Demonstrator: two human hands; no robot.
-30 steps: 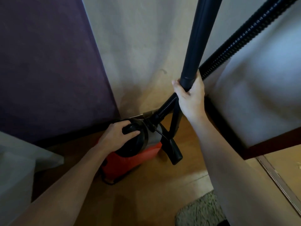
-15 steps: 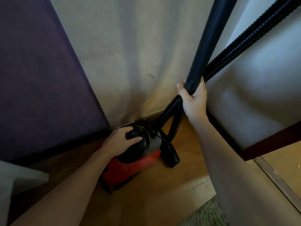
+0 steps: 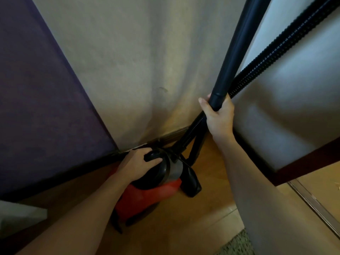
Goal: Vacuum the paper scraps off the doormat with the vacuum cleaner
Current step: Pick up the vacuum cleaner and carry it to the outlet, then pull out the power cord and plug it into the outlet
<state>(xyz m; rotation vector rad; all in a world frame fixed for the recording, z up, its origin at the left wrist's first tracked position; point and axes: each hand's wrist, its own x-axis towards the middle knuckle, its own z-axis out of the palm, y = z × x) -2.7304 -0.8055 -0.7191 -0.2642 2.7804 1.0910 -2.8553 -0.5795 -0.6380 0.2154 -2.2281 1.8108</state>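
Head view, room: a tight corner where a beige wall [image 3: 138, 61] meets a purple panel [image 3: 36, 89] on the left; a pale door with a dark lower edge [image 3: 294, 111] stands on the right.
Head view, surface: a wooden floor [image 3: 184, 221], with a metal threshold strip [image 3: 312, 201] running along the right side.
Vacuum cleaner: the red-bodied vacuum cleaner [image 3: 147, 194] sits on the floor, tucked into the corner against the skirting.
Left hand: the left hand [image 3: 134, 164] curls round the black carry handle [image 3: 153, 156] on top of the canister, a full holding grip.
Right hand: the right hand [image 3: 219, 118] wraps round the lower end of the black wand [image 3: 237, 52], which leans steeply upward and out of the top of the frame.
Hose: the ribbed hose [image 3: 276, 50] runs from the canister top, behind the right hand, up to the top right.
Nozzle: the floor nozzle [image 3: 191, 183] rests on the wood just beside the canister, well apart from the mat.
Doormat: only a speckled corner of the doormat [image 3: 237, 243] shows at the bottom edge, near the person's right arm.
Paper scraps: none can be made out on the sliver of mat in sight.
Progress: judged from this, the job is at its start; the machine is gripped in both hands but not yet at the mat.
Left to do: carry it over, set the nozzle on the mat, switch on, and pick up the scraps.
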